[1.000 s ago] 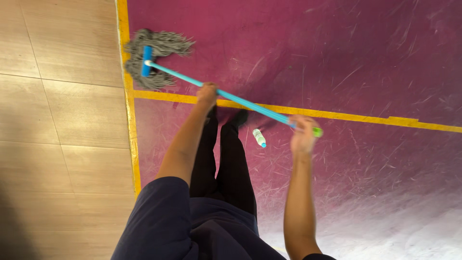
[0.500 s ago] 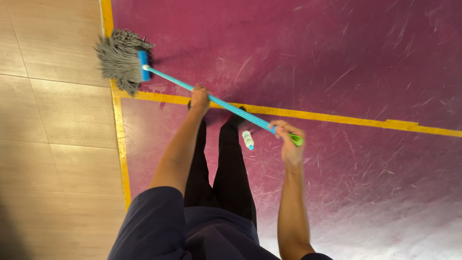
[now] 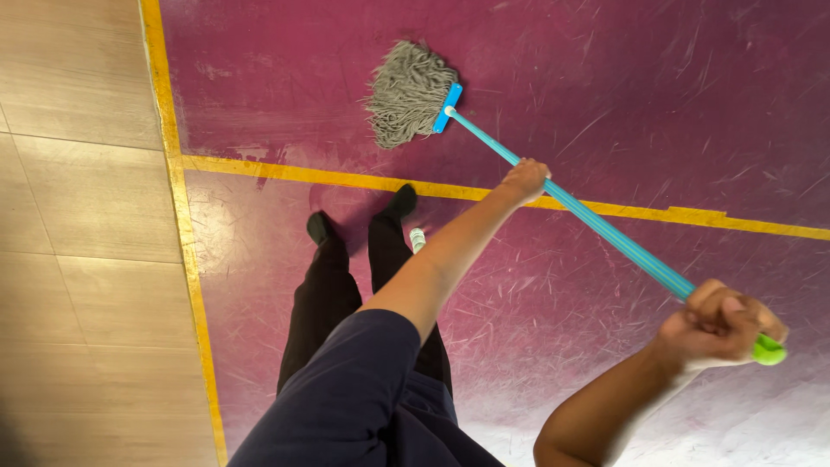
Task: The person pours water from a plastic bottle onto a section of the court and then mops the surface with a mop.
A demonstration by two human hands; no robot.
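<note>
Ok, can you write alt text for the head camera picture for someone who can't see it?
Seen from above, a person grips a long blue-handled mop with a grey string head, left hand midway down the pole, right hand near its green end. The mop head rests on a scuffed maroon floor crossed by yellow painted lines.

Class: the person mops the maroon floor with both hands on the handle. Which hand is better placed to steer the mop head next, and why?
Probably the left hand: it grips the blue mop handle nearer the grey mop head. The right hand holds the far green end.

I see a mop (image 3: 406,93) of matt grey yarn, its handle (image 3: 596,225) smooth ribbed plastic; the maroon floor (image 3: 657,95) looks glossy and scratched.
</note>
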